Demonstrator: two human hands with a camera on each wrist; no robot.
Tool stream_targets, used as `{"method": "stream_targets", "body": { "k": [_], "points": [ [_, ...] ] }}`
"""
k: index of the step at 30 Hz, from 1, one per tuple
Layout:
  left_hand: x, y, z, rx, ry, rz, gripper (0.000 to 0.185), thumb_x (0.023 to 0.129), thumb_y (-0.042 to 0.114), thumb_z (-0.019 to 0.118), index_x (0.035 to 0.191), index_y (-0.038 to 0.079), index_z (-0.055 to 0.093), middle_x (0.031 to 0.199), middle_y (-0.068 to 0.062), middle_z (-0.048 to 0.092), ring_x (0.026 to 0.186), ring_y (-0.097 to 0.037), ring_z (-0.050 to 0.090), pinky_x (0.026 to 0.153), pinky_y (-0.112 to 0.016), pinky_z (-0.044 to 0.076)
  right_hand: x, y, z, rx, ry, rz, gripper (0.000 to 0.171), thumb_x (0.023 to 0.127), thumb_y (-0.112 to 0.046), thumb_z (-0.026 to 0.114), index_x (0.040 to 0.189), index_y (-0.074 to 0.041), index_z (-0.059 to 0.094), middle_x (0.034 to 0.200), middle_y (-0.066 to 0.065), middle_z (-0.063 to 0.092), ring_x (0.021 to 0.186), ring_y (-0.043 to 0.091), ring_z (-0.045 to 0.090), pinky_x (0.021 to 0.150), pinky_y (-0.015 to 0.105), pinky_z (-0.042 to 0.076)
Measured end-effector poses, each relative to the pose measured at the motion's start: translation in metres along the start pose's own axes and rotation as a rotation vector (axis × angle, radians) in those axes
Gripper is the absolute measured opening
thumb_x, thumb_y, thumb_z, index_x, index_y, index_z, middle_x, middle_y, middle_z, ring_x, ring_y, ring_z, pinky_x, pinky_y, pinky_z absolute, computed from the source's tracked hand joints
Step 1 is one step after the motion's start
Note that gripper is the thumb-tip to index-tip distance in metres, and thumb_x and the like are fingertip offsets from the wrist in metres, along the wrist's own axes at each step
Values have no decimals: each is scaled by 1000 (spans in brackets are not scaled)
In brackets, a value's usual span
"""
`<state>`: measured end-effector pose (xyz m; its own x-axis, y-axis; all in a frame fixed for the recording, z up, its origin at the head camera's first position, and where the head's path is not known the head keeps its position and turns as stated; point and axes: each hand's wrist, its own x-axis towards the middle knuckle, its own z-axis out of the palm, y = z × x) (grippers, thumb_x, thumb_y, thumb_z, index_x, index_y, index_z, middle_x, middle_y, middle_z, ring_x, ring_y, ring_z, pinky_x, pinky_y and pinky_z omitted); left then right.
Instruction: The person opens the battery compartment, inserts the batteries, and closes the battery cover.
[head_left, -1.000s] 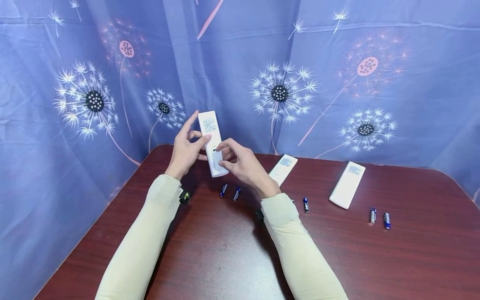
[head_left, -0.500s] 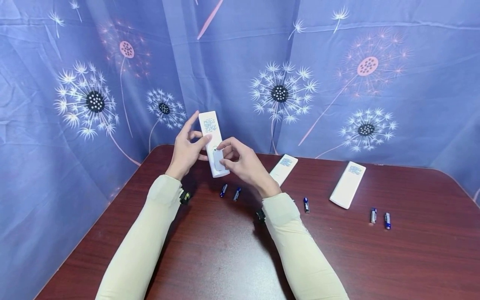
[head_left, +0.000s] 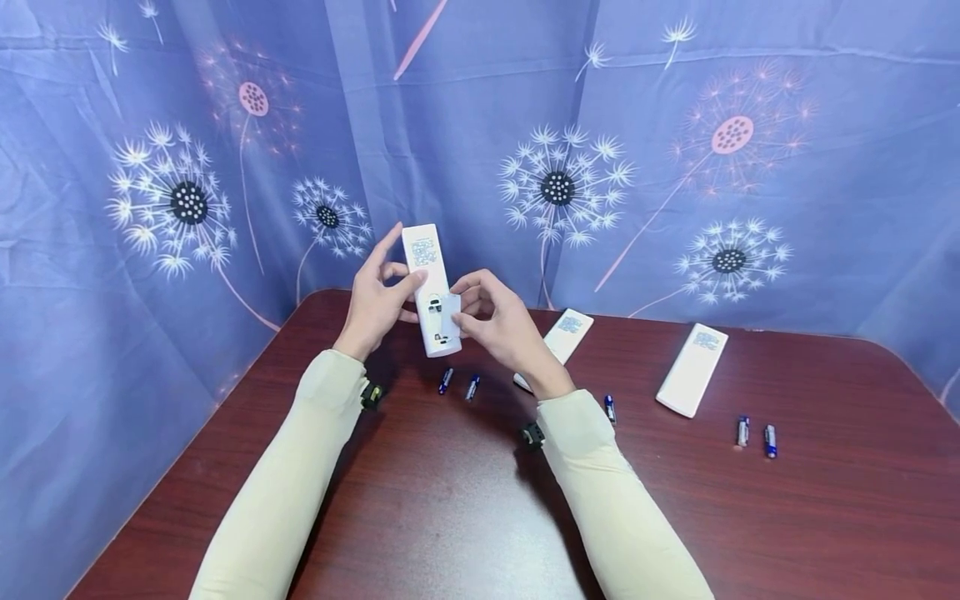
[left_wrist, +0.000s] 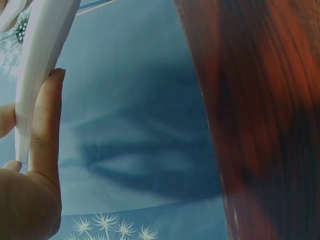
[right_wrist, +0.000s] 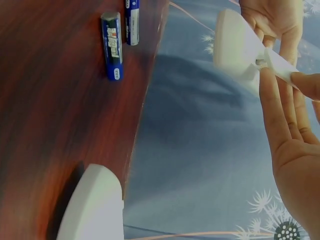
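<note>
A white remote control (head_left: 427, 265) is held up above the table, its back with a printed label toward the head camera. My left hand (head_left: 377, 293) grips it along its side, thumb on the back. In the left wrist view the remote control (left_wrist: 40, 65) shows edge-on between thumb and fingers. My right hand (head_left: 498, 321) pinches the battery cover (head_left: 451, 315), lifted off and tilted beside the exposed battery compartment (head_left: 435, 321), which shows metal contacts. The right wrist view shows the cover (right_wrist: 280, 67) between thumb and fingers. Below lie two blue AAA batteries (head_left: 472, 387).
Another white remote control (head_left: 567, 333) lies partly behind my right arm, with a battery (head_left: 610, 408) near it. A third remote control (head_left: 693, 371) lies farther right, two batteries (head_left: 770, 441) in front. A dandelion-patterned curtain (head_left: 465, 150) hangs behind the table (head_left: 450, 500).
The battery cover has come away from the back of the remote control, uncovering the compartment. My right hand has moved slightly right with the cover.
</note>
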<state>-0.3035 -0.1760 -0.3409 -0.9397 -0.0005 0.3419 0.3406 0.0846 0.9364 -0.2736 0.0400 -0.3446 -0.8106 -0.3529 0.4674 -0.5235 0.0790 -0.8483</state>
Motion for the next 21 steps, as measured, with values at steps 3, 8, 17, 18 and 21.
{"method": "stream_targets", "body": {
  "k": [3,8,17,18,21],
  "points": [
    [0,1,1,-1,-3,-3,77,102,8,73,167,28,38,104,-14,66,71,-21,74,54,-46,64,-1,-2,-4,55,12,15,33,94,15,70,123,2,61,98,17,66,86,27,69,77,54,65],
    [0,3,1,-2,0,-2,78,101,6,73,167,29,39,102,-13,66,70,-22,73,53,-48,63,-3,-7,-11,94,33,24,34,94,15,70,123,4,60,98,17,65,84,25,68,74,46,66],
    [0,5,2,7,7,-4,78,101,8,73,166,31,39,100,-12,66,66,-24,74,58,-56,63,-9,-14,-23,119,65,38,34,93,16,70,124,5,60,96,17,63,80,21,69,72,48,66],
    [0,5,2,11,6,-4,77,101,8,73,166,31,39,100,-12,66,66,-24,74,58,-57,63,-9,-14,-25,121,68,41,35,92,16,71,123,5,60,95,17,63,79,22,69,72,48,66],
    [-1,5,2,13,7,-3,77,101,8,73,166,31,39,101,-12,65,67,-23,74,58,-57,63,-12,-14,-28,136,69,51,35,92,16,70,124,5,60,96,19,63,80,22,69,72,49,66]
  ]
}}
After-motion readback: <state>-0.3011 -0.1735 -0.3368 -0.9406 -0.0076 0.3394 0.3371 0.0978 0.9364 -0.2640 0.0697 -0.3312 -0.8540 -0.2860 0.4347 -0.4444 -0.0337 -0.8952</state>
